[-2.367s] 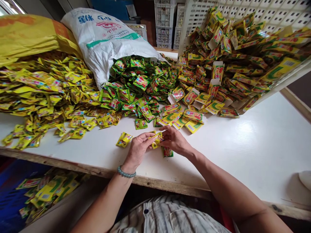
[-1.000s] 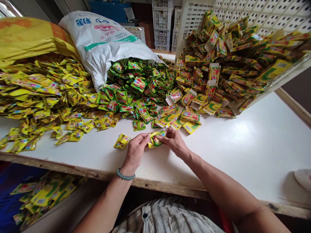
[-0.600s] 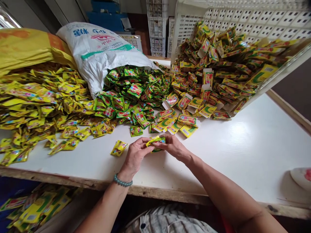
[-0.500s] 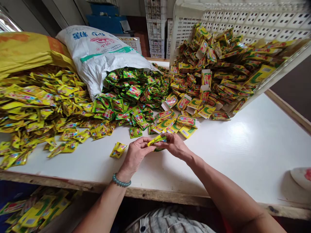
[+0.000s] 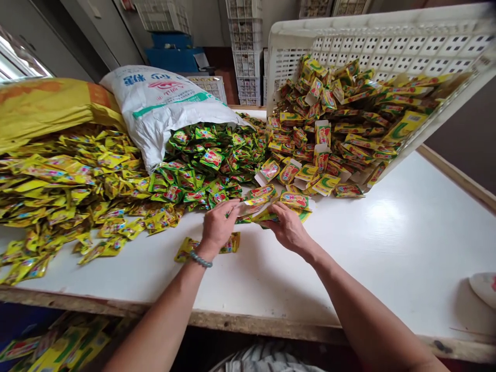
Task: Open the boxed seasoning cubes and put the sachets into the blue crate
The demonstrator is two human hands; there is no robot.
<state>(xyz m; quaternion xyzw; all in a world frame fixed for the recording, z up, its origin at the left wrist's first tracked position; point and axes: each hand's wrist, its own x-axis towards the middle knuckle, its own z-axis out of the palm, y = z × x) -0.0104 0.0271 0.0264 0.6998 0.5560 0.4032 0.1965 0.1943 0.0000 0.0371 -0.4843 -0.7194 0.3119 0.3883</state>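
Over the pale worktop (image 5: 349,279), the person's right hand (image 5: 276,217) pinches a yellow-and-green carton (image 5: 262,216) between thumb and fingers, near the front of the loose cartons. The left hand (image 5: 220,226) is bent, its fingertips close together at the carton's other end; whether they grip it cannot be told. A yellow sachet (image 5: 185,250) lies partly behind the left wrist, which wears a beaded bracelet (image 5: 201,259), and a second sachet (image 5: 233,242) lies just beside that hand. Beyond the hands, green sachets (image 5: 211,157) spill from a white sack (image 5: 166,106), with yellow sachets (image 5: 65,178) heaped to their left below a yellow sack (image 5: 46,111). To the right, printed cartons (image 5: 289,172) spread from a tipped white crate (image 5: 372,24).
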